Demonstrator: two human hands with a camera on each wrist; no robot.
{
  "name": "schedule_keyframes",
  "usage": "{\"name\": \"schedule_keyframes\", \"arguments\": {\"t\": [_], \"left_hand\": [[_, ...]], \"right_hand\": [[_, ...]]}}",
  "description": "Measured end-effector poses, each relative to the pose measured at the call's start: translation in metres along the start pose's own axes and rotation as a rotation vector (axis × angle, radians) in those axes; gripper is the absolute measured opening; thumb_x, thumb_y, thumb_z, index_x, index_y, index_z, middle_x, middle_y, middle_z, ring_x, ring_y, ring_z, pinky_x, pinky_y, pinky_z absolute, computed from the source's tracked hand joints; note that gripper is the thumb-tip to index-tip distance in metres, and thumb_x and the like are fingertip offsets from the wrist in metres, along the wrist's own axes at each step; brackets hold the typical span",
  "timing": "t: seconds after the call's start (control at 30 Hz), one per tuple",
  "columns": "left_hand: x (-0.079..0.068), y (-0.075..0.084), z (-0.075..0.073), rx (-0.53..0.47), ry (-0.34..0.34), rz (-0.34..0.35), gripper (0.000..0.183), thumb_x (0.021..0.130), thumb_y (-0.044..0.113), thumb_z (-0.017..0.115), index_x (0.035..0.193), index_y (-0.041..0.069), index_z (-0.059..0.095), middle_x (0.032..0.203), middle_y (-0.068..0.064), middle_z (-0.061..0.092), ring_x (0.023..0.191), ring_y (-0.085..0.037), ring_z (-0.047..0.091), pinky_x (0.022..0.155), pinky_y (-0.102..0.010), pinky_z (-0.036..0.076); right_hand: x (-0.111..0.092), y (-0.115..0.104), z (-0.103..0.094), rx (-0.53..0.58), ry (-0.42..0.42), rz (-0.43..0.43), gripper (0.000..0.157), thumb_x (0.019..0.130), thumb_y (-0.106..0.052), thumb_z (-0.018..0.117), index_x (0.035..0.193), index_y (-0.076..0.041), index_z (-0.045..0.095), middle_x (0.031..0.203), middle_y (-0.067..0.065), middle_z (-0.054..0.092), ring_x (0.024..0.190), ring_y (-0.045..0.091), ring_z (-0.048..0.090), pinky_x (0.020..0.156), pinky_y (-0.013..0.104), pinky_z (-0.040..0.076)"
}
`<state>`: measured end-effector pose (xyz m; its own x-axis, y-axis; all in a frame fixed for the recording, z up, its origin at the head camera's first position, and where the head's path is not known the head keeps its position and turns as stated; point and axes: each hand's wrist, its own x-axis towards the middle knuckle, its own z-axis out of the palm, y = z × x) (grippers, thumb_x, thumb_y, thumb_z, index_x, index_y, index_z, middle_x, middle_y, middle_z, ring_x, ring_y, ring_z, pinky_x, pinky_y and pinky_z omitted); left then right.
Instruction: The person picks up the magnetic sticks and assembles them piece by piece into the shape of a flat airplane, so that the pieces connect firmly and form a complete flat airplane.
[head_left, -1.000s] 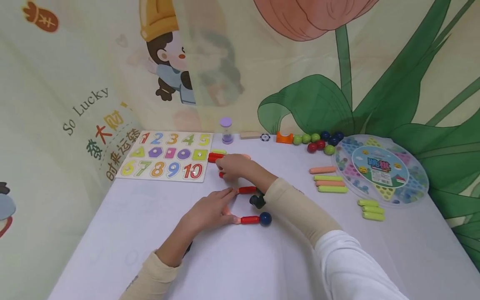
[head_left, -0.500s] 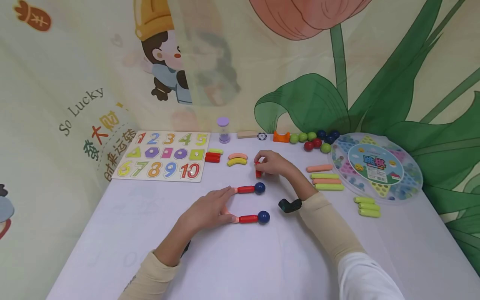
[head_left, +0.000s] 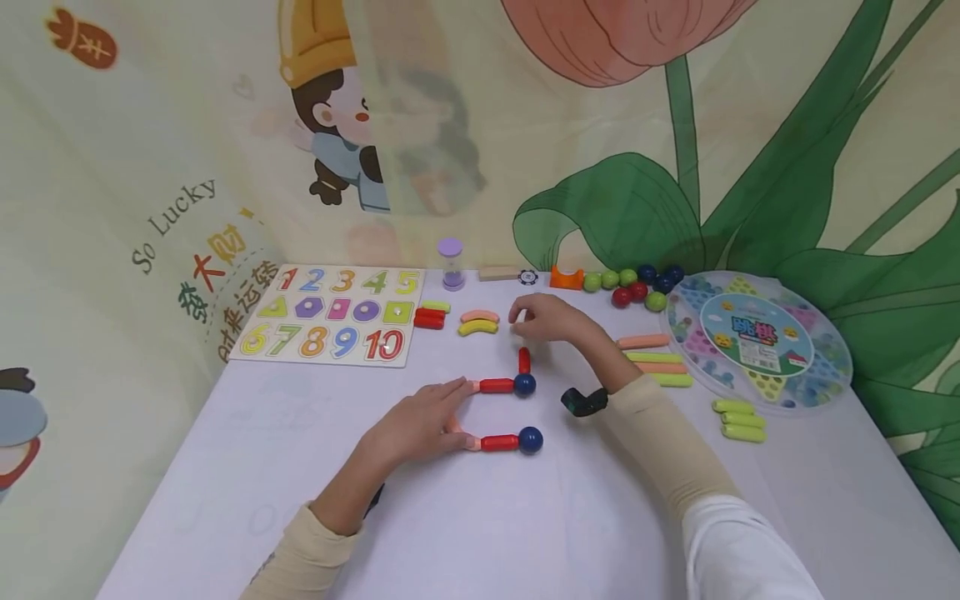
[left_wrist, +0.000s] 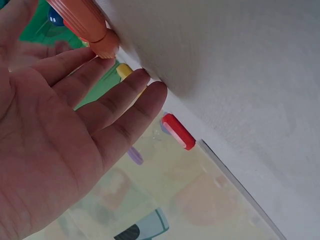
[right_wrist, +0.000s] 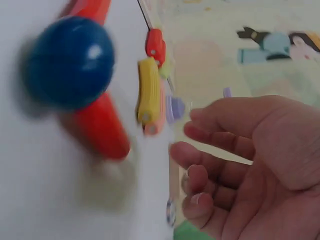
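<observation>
My left hand (head_left: 420, 421) rests on the table with its fingers extended against a salmon-pink ribbed piece (left_wrist: 82, 20), mostly hidden under it in the head view. From this piece two red rods run right: the upper rod (head_left: 495, 386) ends at a blue ball (head_left: 525, 384), the lower rod (head_left: 498, 443) at another blue ball (head_left: 531, 440). A third red rod (head_left: 524, 362) points away from the upper ball toward the back. Just beyond its free end hovers my right hand (head_left: 551, 319), its fingers loosely bent and nothing between them in the right wrist view.
Behind lie a yellow curved rod (head_left: 478, 327), a pink curved rod (head_left: 480, 316) and red rods (head_left: 429, 323). A number puzzle board (head_left: 315, 360) is at left, an hourglass (head_left: 452, 265) at back. Right are green balls (head_left: 611, 280), light green rods (head_left: 744, 433) and a round game box (head_left: 836, 367).
My right hand has brought a red rod from the back left to the upper blue ball, let go of it and drawn slightly back. My left hand has stayed in place.
</observation>
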<state>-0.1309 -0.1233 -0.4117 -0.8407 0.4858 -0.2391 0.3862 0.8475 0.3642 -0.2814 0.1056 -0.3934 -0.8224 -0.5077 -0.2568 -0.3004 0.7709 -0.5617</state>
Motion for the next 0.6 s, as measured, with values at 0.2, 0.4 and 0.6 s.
{"name": "schedule_keyframes", "arguments": {"t": [0.2,0.4,0.6], "left_hand": [[0.0,-0.001,0.0,-0.015,0.008,0.019,0.082,0.074,0.056,0.063,0.142,0.022,0.031,0.144,0.0,0.03,0.128,-0.022,0.029,0.097,-0.044,0.034],[-0.002,0.0,0.0,-0.021,0.013,0.058,0.081,0.076,0.054,0.063,0.141,0.018,0.032,0.144,-0.002,0.03,0.127,-0.025,0.031,0.097,-0.043,0.034],[-0.003,-0.001,0.0,0.005,0.017,0.044,0.081,0.076,0.054,0.062,0.141,0.018,0.032,0.144,-0.001,0.031,0.128,-0.024,0.03,0.096,-0.045,0.034]], "right_hand": [[0.058,-0.055,0.011,-0.261,0.025,-0.158,0.026,0.09,-0.016,0.054,0.115,-0.016,0.062,0.111,0.001,0.058,0.099,0.018,0.05,0.085,0.032,0.043],[0.092,-0.082,0.032,-0.378,-0.056,-0.141,0.034,0.092,-0.012,0.046,0.122,-0.019,0.058,0.115,0.002,0.055,0.095,0.017,0.047,0.087,0.032,0.039],[0.096,-0.072,0.032,-0.388,-0.021,-0.034,0.02,0.088,-0.019,0.054,0.104,-0.015,0.065,0.091,-0.001,0.058,0.082,0.017,0.049,0.071,0.028,0.043]]}}
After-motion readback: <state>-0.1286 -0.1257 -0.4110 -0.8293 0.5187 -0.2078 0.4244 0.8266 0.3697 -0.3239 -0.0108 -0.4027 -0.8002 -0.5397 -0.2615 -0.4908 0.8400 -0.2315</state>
